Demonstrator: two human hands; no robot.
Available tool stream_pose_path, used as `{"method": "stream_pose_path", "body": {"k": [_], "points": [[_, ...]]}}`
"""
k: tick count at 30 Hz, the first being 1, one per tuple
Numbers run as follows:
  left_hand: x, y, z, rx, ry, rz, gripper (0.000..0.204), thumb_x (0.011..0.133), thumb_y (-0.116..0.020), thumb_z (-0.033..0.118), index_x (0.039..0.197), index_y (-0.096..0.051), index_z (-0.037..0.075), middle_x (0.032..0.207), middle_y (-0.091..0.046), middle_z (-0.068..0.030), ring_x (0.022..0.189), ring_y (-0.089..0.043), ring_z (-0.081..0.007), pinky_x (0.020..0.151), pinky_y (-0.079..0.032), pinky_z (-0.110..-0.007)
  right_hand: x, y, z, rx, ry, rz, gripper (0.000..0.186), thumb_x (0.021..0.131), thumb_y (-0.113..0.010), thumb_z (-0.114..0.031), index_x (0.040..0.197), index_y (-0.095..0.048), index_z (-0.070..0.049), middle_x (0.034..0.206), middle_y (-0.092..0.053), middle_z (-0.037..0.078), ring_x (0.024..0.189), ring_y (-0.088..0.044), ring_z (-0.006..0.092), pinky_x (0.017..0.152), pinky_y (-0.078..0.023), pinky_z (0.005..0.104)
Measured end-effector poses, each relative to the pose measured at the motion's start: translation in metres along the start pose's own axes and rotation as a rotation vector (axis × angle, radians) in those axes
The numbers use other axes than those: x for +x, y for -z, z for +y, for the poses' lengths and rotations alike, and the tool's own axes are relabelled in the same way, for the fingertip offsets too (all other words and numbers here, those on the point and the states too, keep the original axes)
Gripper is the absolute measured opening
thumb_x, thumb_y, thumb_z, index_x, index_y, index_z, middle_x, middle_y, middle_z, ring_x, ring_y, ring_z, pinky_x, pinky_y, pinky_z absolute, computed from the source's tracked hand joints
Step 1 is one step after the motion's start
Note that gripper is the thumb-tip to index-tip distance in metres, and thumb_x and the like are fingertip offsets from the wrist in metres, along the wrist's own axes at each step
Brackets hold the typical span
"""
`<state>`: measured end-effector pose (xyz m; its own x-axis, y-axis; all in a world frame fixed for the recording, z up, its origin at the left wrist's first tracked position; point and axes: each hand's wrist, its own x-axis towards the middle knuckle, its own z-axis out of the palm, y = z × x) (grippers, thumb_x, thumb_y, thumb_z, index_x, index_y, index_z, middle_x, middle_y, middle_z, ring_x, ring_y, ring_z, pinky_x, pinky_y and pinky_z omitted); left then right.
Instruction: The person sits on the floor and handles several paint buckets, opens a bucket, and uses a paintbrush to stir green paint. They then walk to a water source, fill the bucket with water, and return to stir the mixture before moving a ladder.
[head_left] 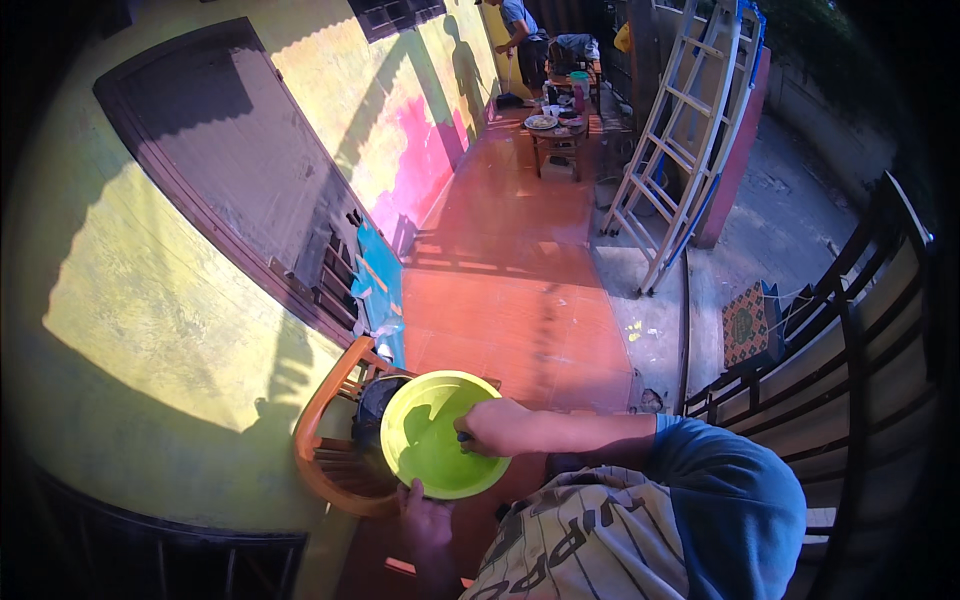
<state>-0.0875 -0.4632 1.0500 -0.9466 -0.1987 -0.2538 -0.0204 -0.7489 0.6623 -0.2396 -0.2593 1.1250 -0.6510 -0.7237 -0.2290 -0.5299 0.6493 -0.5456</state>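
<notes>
A lime-green plastic basin (447,386) tilts in front of me, over a wooden chair (312,432) with a curved back. My left hand (427,517) grips the basin's near rim from below. Inside the basin is my right hand (492,427), its fingers closed on a small dark blue handle (463,437); the far end of that tool cannot be made out. Shadow falls across the basin's inner wall. A dark bucket (372,408) is partly hidden behind the basin, on the chair.
Left stands a yellow-green wall (170,270) with a dark door (225,130). A stepladder (680,130) leans at the right, near a patterned bag (748,325) and a metal railing (850,330). Farther along the orange tiled floor (510,230) are a small table (557,133) with dishes and a person sweeping (520,35).
</notes>
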Motion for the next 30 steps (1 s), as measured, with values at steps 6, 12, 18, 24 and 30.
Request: {"method": "stream_pose_path", "body": {"k": [6,12,18,24,30], "points": [[-0.028,0.021,-0.004,-0.061,-0.037,0.183,0.024,0.103,-0.059,0.017,0.125,-0.050,0.012,0.126,-0.061,-0.0134,0.114,-0.065,-0.0289,0.091,-0.059,-0.051,0.003,0.004,-0.023,-0.081,0.081,0.016,0.034,0.089,-0.070,-0.039,0.109,-0.072,-0.011,0.098,-0.073,0.018,0.095,-0.071,0.0362,0.083,-0.056,0.0476],[-0.079,0.019,0.013,-0.094,-0.198,0.365,0.045,0.102,-0.063,0.020,0.140,-0.042,0.011,0.128,-0.059,-0.0130,0.113,-0.066,-0.0287,0.087,-0.062,-0.052,0.029,0.000,-0.061,0.005,0.496,0.060,0.027,0.084,-0.075,-0.031,0.100,-0.075,-0.009,0.086,-0.072,0.019,0.079,-0.071,0.0369,0.072,-0.057,0.0461],[-0.120,0.010,0.027,-0.079,-0.433,0.479,0.057,0.103,-0.060,0.023,0.150,-0.033,0.004,0.138,-0.054,-0.0175,0.123,-0.061,-0.0325,0.099,-0.058,-0.053,0.069,-0.002,-0.103,0.080,0.820,-0.018,0.024,0.083,-0.073,-0.028,0.094,-0.074,-0.006,0.077,-0.070,0.020,0.074,-0.070,0.0398,0.070,-0.057,0.0450],[-0.148,0.023,0.037,-0.187,-0.431,0.645,0.057,0.102,-0.062,0.024,0.149,-0.040,0.001,0.141,-0.054,-0.0182,0.128,-0.058,-0.0303,0.107,-0.051,-0.048,0.106,-0.004,-0.156,-0.015,0.999,-0.196,0.022,0.087,-0.070,-0.028,0.097,-0.076,-0.009,0.082,-0.072,0.019,0.077,-0.071,0.0383,0.072,-0.058,0.0459],[-0.157,-0.007,0.034,-0.315,-1.162,0.723,0.055,0.097,-0.066,0.022,0.144,-0.047,0.001,0.134,-0.058,-0.0165,0.127,-0.057,-0.0289,0.104,-0.052,-0.046,0.118,-0.012,-0.210,-0.025,1.183,-0.368,0.028,0.083,-0.070,-0.009,0.110,-0.074,-0.004,0.090,-0.074,0.018,0.082,-0.073,0.0334,0.077,-0.057,0.0423]]}}
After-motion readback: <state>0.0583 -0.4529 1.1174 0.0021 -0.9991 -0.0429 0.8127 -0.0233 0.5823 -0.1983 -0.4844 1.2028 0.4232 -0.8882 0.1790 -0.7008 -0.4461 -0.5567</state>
